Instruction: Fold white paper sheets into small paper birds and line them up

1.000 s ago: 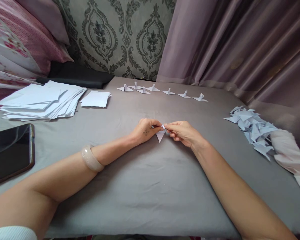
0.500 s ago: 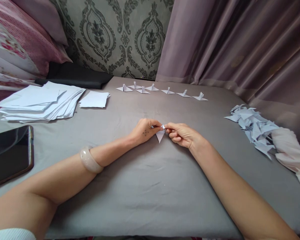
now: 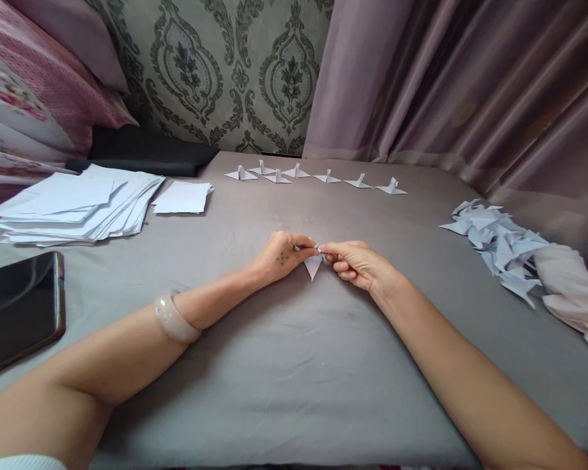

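Between my two hands is a small white origami crane (image 3: 313,266), one pointed wing hanging down toward me. My left hand (image 3: 284,254) pinches its body from the left between thumb and fingers. From the right, my right hand (image 3: 353,261) grips the upper end with thumb and forefinger, the other fingers curled in. My fingertips cover most of the upper folds. Farther back on the grey cloth, several finished paper cranes (image 3: 328,176) stand in a loose row.
At the left lie a stack of white paper sheets (image 3: 78,202), a smaller pile of paper squares (image 3: 183,197) and a phone (image 3: 19,310). On the right, a heap of folded paper cranes (image 3: 500,241) spills beside a pale cloth bag (image 3: 568,281). Black fabric (image 3: 147,151) lies behind the stack.
My right fingertips have shifted slightly left, closer to my left fingers over the top of the crane. The view has tilted a little; the other things have stayed in place.
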`<action>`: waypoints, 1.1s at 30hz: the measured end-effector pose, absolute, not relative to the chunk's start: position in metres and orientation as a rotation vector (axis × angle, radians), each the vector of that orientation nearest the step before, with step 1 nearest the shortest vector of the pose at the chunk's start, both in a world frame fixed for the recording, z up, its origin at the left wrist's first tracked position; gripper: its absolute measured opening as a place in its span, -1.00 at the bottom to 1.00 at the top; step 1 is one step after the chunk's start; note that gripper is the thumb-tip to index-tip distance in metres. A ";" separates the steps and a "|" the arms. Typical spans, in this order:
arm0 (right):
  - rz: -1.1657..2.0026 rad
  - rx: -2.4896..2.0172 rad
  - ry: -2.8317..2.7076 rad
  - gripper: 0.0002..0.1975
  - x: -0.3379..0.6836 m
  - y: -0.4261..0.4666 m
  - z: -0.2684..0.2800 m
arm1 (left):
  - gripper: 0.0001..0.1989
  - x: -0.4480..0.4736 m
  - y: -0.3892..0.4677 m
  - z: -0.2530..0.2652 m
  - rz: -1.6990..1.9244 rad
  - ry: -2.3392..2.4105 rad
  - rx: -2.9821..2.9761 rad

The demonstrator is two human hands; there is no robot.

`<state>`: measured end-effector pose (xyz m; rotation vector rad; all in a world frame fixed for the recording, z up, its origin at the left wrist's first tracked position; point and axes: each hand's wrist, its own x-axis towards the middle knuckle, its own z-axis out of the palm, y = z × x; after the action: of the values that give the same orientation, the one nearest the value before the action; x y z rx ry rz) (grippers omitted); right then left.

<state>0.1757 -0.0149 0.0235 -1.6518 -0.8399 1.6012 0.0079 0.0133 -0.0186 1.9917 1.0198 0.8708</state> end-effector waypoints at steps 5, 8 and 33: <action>1.604 -1.654 -0.881 -0.88 0.177 -0.012 0.021 | -0.75 0.008 0.015 -0.020 0.879 0.985 1.954; 1.619 -1.662 -0.914 -0.90 0.180 -0.010 0.020 | -0.74 0.008 0.014 -0.018 0.882 0.980 1.936; 0.593 -1.508 -1.896 -0.89 0.187 -0.021 0.002 | -0.79 0.010 0.009 -0.015 0.914 1.058 1.909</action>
<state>0.1867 -0.0211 0.0018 -1.5080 -1.8958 0.5931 0.0099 0.0094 -0.0152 1.9086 1.0579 0.9136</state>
